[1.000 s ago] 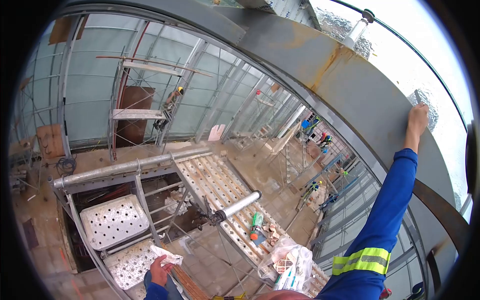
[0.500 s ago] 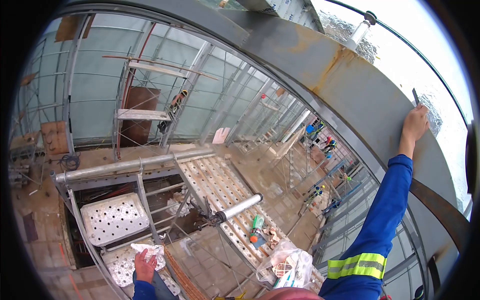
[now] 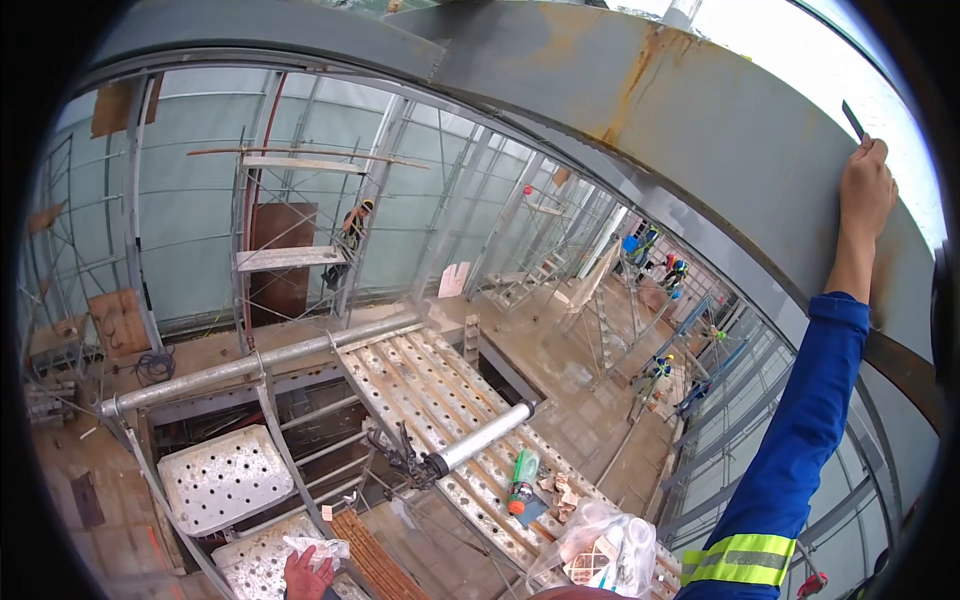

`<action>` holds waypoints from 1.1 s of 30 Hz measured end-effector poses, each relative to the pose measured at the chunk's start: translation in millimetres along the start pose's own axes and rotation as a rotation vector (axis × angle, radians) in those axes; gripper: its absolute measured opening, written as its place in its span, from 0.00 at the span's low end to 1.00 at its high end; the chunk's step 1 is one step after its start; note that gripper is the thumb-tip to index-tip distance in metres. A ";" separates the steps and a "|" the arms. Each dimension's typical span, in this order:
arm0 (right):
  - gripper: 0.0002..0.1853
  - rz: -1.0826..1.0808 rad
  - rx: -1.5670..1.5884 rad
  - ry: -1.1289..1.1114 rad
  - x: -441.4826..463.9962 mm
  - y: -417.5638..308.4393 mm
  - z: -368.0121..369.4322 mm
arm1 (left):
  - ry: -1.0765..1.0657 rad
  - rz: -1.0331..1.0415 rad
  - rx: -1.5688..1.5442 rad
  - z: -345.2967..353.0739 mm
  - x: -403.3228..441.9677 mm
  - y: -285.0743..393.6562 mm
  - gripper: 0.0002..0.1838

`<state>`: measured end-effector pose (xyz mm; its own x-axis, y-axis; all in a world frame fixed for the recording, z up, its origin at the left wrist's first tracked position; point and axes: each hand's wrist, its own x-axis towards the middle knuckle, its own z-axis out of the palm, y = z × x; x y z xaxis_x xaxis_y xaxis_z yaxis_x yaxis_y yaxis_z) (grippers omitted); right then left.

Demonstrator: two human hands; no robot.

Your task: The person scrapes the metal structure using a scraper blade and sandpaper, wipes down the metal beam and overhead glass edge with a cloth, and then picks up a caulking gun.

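Observation:
Up at the right, my right hand (image 3: 866, 192) is closed around a thin dark blade-like tool (image 3: 853, 119), whose tip sticks up above the fingers. That hand is beside the top edge of a grey steel beam (image 3: 740, 130) with rust stains. Low in the view, my left hand (image 3: 308, 574) has its fingers spread, over or against a crumpled white cloth or paper (image 3: 322, 547). Whether the fingers grip it is hard to see. A caulking gun (image 3: 485, 440) lies on the perforated metal planks (image 3: 400, 375), near a green bottle with an orange cap (image 3: 521, 482).
A clear plastic bag (image 3: 610, 550) with white tubes sits on the planks. A metal rail (image 3: 260, 362) borders the platform, with floor far below. One worker (image 3: 355, 225) stands on scaffolding at left; another (image 3: 658, 368) and more people are below at right.
The view has shifted, so the beam sits higher in it. My right hand has moved up and right relative to the picture. My left hand's fingers have spread near the white cloth or paper.

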<state>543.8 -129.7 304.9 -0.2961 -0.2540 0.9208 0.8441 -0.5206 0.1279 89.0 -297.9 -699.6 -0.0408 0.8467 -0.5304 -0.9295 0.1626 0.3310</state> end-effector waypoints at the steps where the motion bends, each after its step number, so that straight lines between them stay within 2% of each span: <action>1: 0.21 0.007 -0.025 -0.035 1.0 -2.3 -1.3 | -0.025 -0.038 -0.009 -3.1 -0.3 0.0 0.36; 4: 0.21 0.033 -0.051 -0.056 4.1 6.3 7.1 | -0.010 -0.082 -0.029 3.0 7.1 6.1 0.33; 6: 0.23 0.056 -0.048 -0.051 6.0 7.1 9.1 | -0.078 0.631 1.795 -10.0 23.9 1.5 0.33; 7: 0.23 0.050 -0.045 -0.044 6.7 10.9 13.3 | -0.281 0.421 1.154 -3.4 20.1 4.1 0.27; 8: 0.23 0.062 -0.050 -0.036 5.2 8.0 9.6 | -0.288 0.435 1.158 1.9 22.8 3.6 0.27; 10: 0.23 0.039 -0.048 -0.066 1.0 -1.3 3.2 | -0.526 0.406 1.156 12.8 26.9 4.7 0.27; 12: 0.23 0.048 -0.123 -0.063 -0.4 -4.4 4.0 | -0.464 0.170 0.890 22.6 35.7 -4.4 0.27; 14: 0.23 0.060 -0.082 -0.019 -2.9 -8.7 0.9 | -0.331 -0.120 0.451 36.9 50.1 -18.3 0.27; 15: 0.23 0.042 -0.082 0.004 -3.6 -8.4 0.5 | -0.292 -0.182 0.340 43.2 58.3 -26.3 0.27; 21: 0.22 0.022 -0.050 -0.018 -5.2 -10.4 -3.5 | -0.259 -0.293 0.179 65.3 96.3 -74.5 0.27; 33: 0.22 0.060 0.002 0.013 -5.6 -14.0 -4.0 | -0.219 -0.316 0.092 55.4 111.7 -123.2 0.28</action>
<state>531.9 -124.2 296.5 -0.2503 -0.2952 0.9221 0.8615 -0.5025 0.0730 219.3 -195.3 -756.3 0.3307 0.8339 -0.4418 -0.8465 0.4691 0.2518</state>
